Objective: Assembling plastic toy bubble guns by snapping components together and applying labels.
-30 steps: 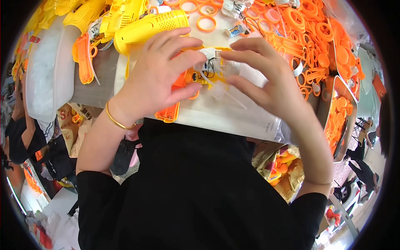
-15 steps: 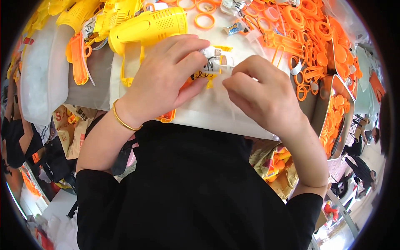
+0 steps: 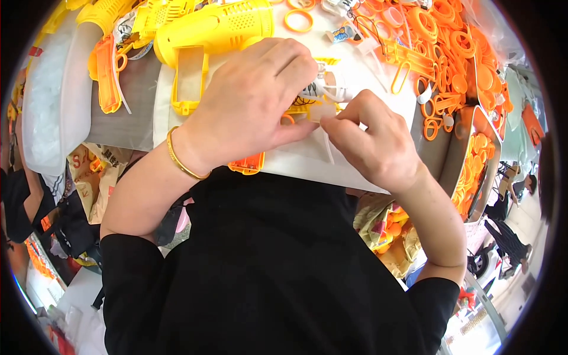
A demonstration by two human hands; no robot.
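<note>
My left hand [image 3: 254, 97], with a gold bangle at the wrist, is closed over a yellow plastic housing half [image 3: 192, 107] and hides much of it. Past its fingers show a clear-and-white round part [image 3: 334, 86] and thin black wires [image 3: 310, 90]. The left thumb reaches right to a small translucent white piece [image 3: 322, 112]. My right hand [image 3: 378, 139] pinches at the right side of this piece; its fingertips partly cover the grip. Below the left wrist an orange plastic part [image 3: 247, 164] pokes out at the table edge.
Another yellow shell [image 3: 219, 29] lies beyond my left hand. Orange rings and handles [image 3: 441, 77] are heaped at the right, beside a bin of orange pieces [image 3: 476, 160]. An orange handle part [image 3: 107, 77] and a translucent tub [image 3: 56, 100] are at the left. A small blue-white packet [image 3: 340, 34] lies ahead.
My left hand has shifted right and slightly forward. My right fingers have come against the translucent piece beside the left thumb, closing the gap between the hands.
</note>
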